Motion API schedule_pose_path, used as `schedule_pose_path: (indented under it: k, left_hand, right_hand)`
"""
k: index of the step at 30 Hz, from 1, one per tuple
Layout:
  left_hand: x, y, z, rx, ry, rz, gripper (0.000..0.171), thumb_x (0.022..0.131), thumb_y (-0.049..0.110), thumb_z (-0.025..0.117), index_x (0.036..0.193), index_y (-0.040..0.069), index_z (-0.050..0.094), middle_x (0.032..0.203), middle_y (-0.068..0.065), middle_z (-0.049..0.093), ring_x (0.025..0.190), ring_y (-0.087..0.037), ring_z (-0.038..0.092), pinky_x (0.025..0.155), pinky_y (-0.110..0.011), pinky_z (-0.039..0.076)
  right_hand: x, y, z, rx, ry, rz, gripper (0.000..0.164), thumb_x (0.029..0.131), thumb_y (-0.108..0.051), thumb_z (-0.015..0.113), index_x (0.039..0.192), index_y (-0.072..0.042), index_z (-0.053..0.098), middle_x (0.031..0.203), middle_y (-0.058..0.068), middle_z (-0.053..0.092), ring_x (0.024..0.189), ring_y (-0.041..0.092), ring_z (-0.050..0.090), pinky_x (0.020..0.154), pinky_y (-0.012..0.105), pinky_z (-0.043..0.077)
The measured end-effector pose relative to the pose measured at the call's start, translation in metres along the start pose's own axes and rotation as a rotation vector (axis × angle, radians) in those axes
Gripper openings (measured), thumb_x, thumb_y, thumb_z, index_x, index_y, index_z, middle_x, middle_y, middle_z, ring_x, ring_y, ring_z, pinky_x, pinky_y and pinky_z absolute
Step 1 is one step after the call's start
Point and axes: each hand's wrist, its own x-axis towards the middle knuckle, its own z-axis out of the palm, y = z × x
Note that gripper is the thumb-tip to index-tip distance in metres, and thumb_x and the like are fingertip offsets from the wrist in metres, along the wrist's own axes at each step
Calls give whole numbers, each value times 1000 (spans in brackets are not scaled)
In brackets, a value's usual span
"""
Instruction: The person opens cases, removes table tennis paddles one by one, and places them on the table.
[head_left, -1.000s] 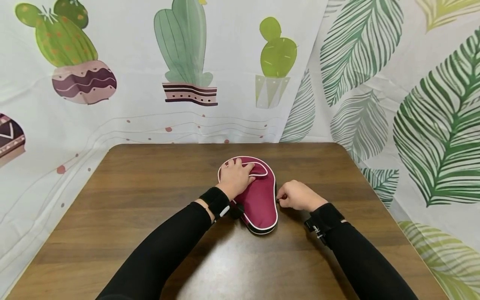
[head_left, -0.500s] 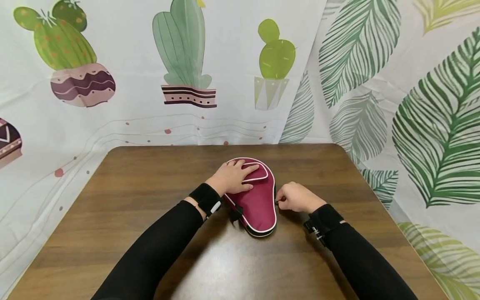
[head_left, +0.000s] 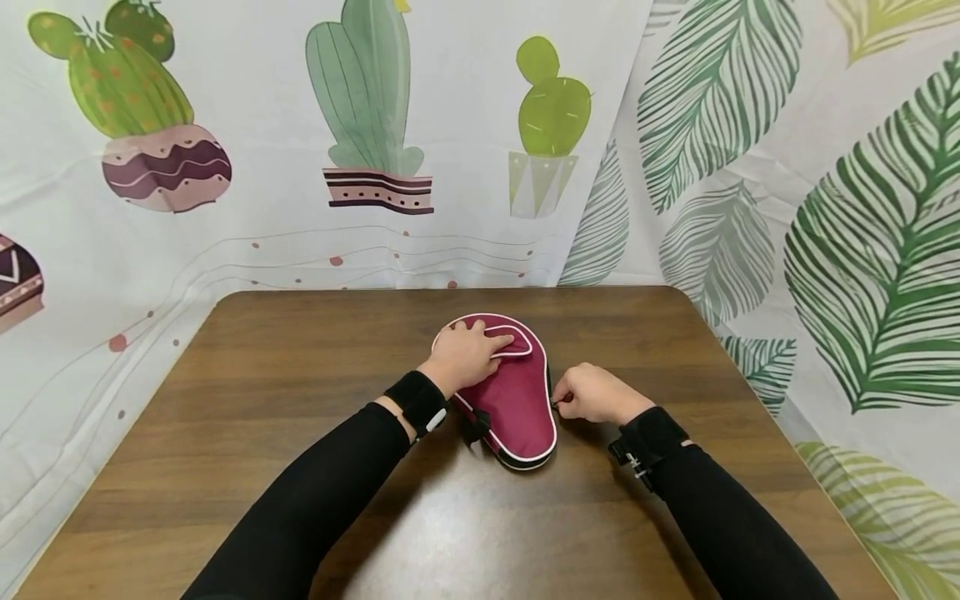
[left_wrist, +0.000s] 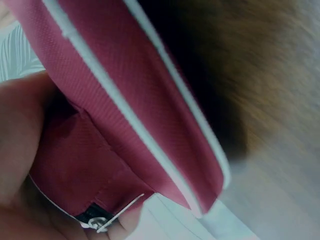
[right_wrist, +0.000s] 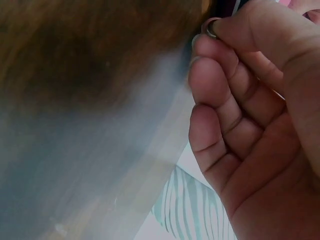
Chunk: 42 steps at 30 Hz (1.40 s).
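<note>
A maroon table tennis bat case (head_left: 517, 404) with white piping lies on the table, its rounded end at the far side. My left hand (head_left: 461, 358) rests on that wide end, fingers spread over the front pocket (head_left: 517, 343). In the left wrist view, a small zipper pull with a pale cord (left_wrist: 97, 223) shows by the fingers on the pocket. At the case's right side, my right hand (head_left: 592, 392) pinches a zipper pull (right_wrist: 212, 27) between thumb and forefinger; most of the pull is hidden. The other right fingers are curled in.
The brown wooden table (head_left: 300, 358) reaches back to a white cloth backdrop (head_left: 465, 100) printed with cacti and leaves. A black strap (head_left: 475, 427) sticks out from the case's left side.
My left hand shifts slightly on the wide end, its fingers reaching right over the pocket and then drawing back. The case turns a little with it. My right hand stays nearly still at the zipper pull.
</note>
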Motion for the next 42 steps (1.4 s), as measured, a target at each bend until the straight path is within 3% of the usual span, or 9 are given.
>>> schedule_pose_path:
  k: [6,11,19,22,29,32,37,42]
  left_hand:
    - [-5,6,-6,-59,-42,-87,49,101,46,51,150,42,45,137,-15,55,116,-42,57,86,-57,53]
    - [-8,10,-8,-104,-57,-155,51,100,45,53,150,39,45,136,-17,55,115,-42,56,87,-60,52]
    - [-8,17,-7,-125,-28,-218,53,99,46,54,150,36,46,128,-18,57,112,-42,57,84,-61,52]
    - [-8,15,-5,-141,-35,-202,56,98,47,54,152,35,44,135,-18,55,115,-42,55,87,-60,51]
    - [-18,-4,-1,-172,-74,-132,74,94,61,50,159,31,30,156,-19,37,139,-42,38,109,-59,37]
    - [-19,-10,0,-166,-77,-78,81,92,66,51,161,33,22,161,-20,31,140,-43,39,110,-59,37]
    - [-14,-13,5,-114,-27,16,65,98,59,48,157,46,23,158,-16,37,128,-43,53,103,-56,45]
    - [-14,-9,10,-84,40,3,49,102,46,46,151,45,41,151,-16,48,118,-40,60,92,-53,53]
  right_hand:
    - [-3,0,-1,17,-1,4,22,83,-4,65,76,-23,75,65,-13,58,52,2,46,52,21,41]
    - [-4,0,-3,2,-13,-28,23,82,-3,65,70,-22,71,61,-14,53,51,1,42,51,20,37]
    - [-8,6,-9,-20,-14,-14,25,82,-5,66,69,-25,71,59,-16,54,50,1,45,50,21,40]
    - [-8,6,-10,-31,-27,-10,25,81,-4,65,66,-24,69,56,-16,50,50,2,42,51,21,37]
    - [-1,-3,-7,-54,-37,-23,28,78,-2,64,60,-23,61,55,-14,41,52,3,35,52,21,30]
    - [0,-3,-6,-53,-38,-44,28,79,-2,63,60,-22,61,55,-15,41,52,3,35,52,21,29]
    - [0,1,-6,-51,-21,-54,27,81,-5,65,61,-24,62,55,-17,43,51,2,37,51,20,32]
    - [0,4,-3,-53,-9,-28,26,81,-8,67,61,-25,63,54,-16,44,51,3,38,50,21,33]
